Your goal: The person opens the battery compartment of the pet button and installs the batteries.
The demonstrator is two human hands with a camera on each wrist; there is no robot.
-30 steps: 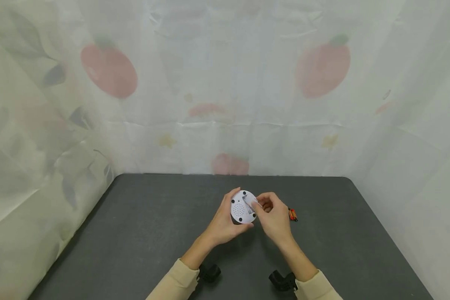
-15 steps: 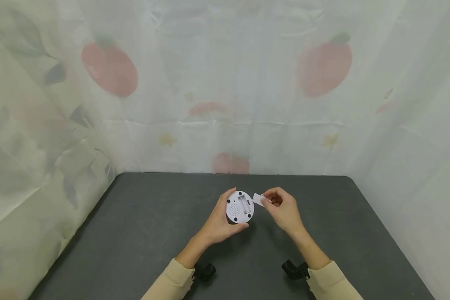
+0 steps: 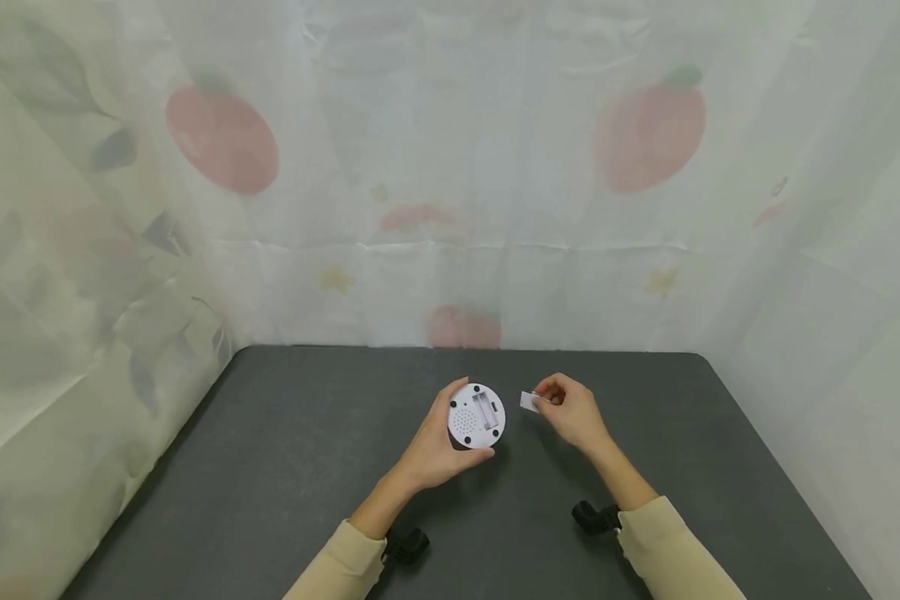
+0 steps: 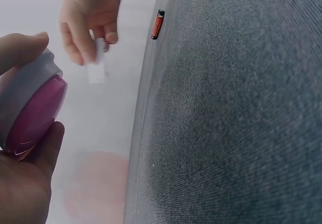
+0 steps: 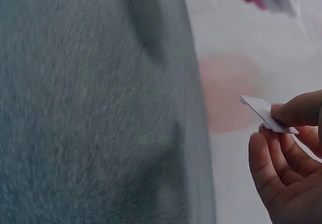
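Note:
My left hand [image 3: 437, 446] grips a round white device [image 3: 461, 422] by its rim, its underside turned towards the head camera. That underside has speaker holes, dark round feet and an uncovered battery compartment [image 3: 486, 411] with no batteries in it. A pink part [image 4: 43, 110] of the device shows in the left wrist view. To the right, apart from the device, my right hand [image 3: 576, 414] pinches a small white battery cover [image 5: 264, 114] between thumb and fingers. A red-and-black battery [image 4: 158, 24] lies on the table; in the head view it is hidden.
The dark grey table [image 3: 307, 450] extends around both hands, with its far edge against a white printed curtain [image 3: 540, 292]. Black wrist mounts [image 3: 596, 518] hang below both forearms.
My right hand has drawn the battery cover off the device and moved right with it, baring the compartment. My left hand has shifted slightly left with the device.

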